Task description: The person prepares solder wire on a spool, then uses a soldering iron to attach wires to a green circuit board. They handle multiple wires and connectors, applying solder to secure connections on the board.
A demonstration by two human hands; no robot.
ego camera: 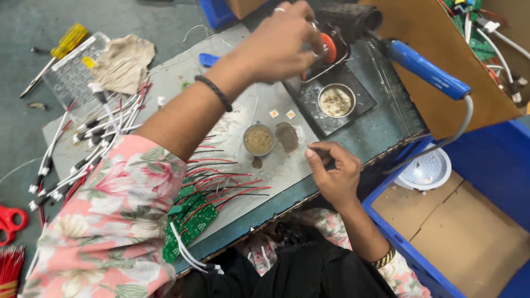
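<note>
While the left hand (281,41) pinches the orange stand part (329,48) just behind the flux tin (259,139), the right hand (334,171), fingers curled on nothing beside that tin, could probably be burned if the iron (428,69) slips loose.

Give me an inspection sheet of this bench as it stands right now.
Surface: worn grey board, smeared with residue.
Job's things: small orange spool; blue-handled soldering iron; round brown flux tin.
Clutter: green circuit boards; crumpled beige rag; yellow-handled screwdriver.
Grippers: left hand pinches the spool; right hand rests at the board's edge, fingertips pinched, contents unclear.
Cables: red and black leads; white connector leads.
Surroundings: blue plastic crate; round white lamp housing.
</note>
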